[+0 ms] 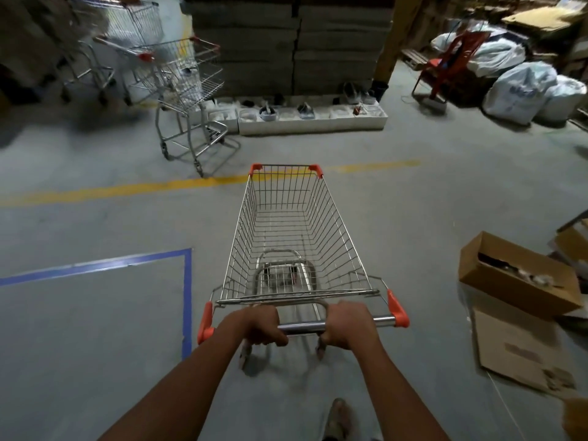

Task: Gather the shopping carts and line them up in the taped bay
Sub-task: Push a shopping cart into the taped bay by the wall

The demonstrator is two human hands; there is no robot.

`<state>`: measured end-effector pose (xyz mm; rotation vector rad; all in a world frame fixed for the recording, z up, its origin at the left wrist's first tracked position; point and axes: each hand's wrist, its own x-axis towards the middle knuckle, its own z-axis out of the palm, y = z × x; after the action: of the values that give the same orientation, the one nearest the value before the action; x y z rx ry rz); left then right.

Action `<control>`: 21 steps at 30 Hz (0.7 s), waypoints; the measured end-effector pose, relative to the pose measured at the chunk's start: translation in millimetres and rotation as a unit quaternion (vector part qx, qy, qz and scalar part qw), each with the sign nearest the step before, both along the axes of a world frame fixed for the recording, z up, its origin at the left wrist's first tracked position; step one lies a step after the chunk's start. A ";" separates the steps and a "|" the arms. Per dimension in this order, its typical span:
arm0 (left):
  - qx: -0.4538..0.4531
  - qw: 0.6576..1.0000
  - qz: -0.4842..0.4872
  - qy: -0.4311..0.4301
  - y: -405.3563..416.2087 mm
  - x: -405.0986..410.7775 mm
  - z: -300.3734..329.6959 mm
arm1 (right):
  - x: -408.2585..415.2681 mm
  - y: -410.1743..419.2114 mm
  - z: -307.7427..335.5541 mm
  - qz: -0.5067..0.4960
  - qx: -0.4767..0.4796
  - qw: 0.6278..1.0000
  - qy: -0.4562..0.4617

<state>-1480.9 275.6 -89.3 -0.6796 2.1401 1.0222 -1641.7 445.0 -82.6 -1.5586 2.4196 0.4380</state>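
I stand on a grey concrete floor (413, 218) in a storeroom. A yellow line (127, 187) crosses it well ahead of my hands, and the blue tape bay (187, 297) has its corner just off my left hand (262, 327). Stacked cartons (292, 43) form a wall far ahead, with white trays (313, 117) of small items at their foot. Far ahead of my right hand (348, 324) are a red chair (445, 65) and stuffed white sacks (521, 90).

Both hands are curled tight around the chrome handle of the cart (296, 237) directly before me, apart on the bar; its basket is empty. Two more carts (187, 90) stand far ahead of my left hand, beyond the yellow line. An open cardboard box (515, 275) holding blurred items sits off my right hand, with flattened cardboard (521, 351) beside it.
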 end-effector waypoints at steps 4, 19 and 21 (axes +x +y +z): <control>0.013 0.999 0.037 0.000 -30.1 -52.9 -3.9 | -65.4 -42.2 -1.0 0.039 -0.003 0.999 -0.005; -0.213 0.960 0.151 0.098 -147.2 -212.1 2.5 | -263.5 -234.6 11.0 0.165 -0.041 0.985 -0.041; -0.213 0.958 0.169 0.093 -166.2 -228.5 0.9 | -283.1 -261.8 10.0 0.186 -0.038 0.981 -0.042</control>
<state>-1709.3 109.4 -88.4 -1.2319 2.4969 0.8181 -1924.8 183.2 -72.7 -2.0278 2.1049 0.3389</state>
